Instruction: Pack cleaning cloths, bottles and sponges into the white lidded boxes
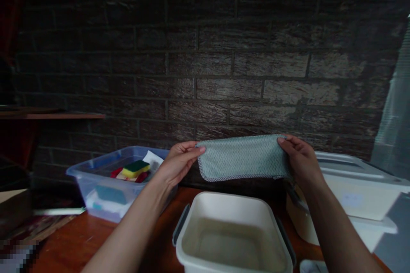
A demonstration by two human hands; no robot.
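Dark brick wall (224, 51) behind, wooden table (70, 243) below: left hand (181, 162) and right hand (303, 158) each pinch 1 upper corner of the pale cloth (243, 158), spread midair above the open white bin's (230, 209) far rim, clear tub (91, 183) with sponge (136, 169) at left.

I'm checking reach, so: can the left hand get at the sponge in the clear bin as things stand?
Probably yes, if the left hand lets go of the cloth it pinches. The way looks free otherwise: the bin appears open-topped and the sponge lies uncovered.
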